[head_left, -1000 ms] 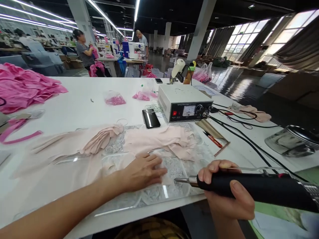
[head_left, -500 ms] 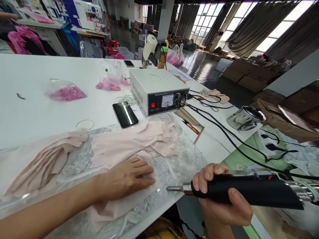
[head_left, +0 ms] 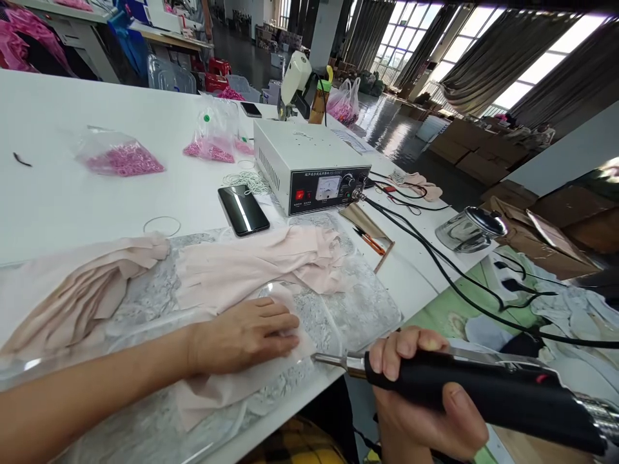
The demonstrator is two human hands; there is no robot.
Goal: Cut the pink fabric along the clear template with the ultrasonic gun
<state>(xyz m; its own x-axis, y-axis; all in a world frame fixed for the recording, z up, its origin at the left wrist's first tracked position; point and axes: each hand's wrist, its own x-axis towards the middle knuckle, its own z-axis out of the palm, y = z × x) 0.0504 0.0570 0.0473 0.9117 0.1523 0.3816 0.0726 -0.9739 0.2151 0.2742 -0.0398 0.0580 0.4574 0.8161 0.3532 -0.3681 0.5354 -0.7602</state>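
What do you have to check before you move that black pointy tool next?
1. Left hand flat on the pink cloth: ok.
2. Right hand gripping the black tool firmly: ok.
3. Metal tip apart from the left fingertips: ok, though close.
4. Tip touching the cloth: cannot tell.
5. Control box switched on: cannot tell.
6. Phone away from the tip: ok.

Rear of black handheld tool [head_left: 483, 393] cut by right edge; right hand [head_left: 416, 425] palm hidden behind it, wrist cut at bottom; left hand [head_left: 244, 335] covers part of pale pink fabric [head_left: 256, 267]; control box [head_left: 309, 161] panel lettering too small to read
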